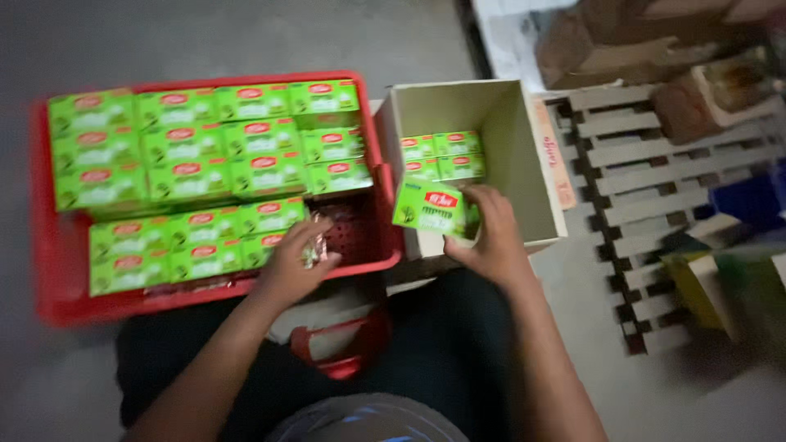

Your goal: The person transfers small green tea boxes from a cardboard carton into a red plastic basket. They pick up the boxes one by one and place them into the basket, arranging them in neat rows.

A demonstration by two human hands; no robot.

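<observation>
Starting at the left, a red crate [57,270] holds rows of green boxes [188,164]. Your left hand [293,263] rests at its near rim, fingers curled on a shiny wrapper [313,250] — your right hand [490,237] is clamped on one green box [434,209] just before the cardboard carton [524,155].

We see glossy printed card on the green box [434,209], a perforated red plastic crate [57,270], a matt plain cardboard carton [524,147], a rough wooden pallet [655,180], and crinkled shiny foil [315,245].
</observation>
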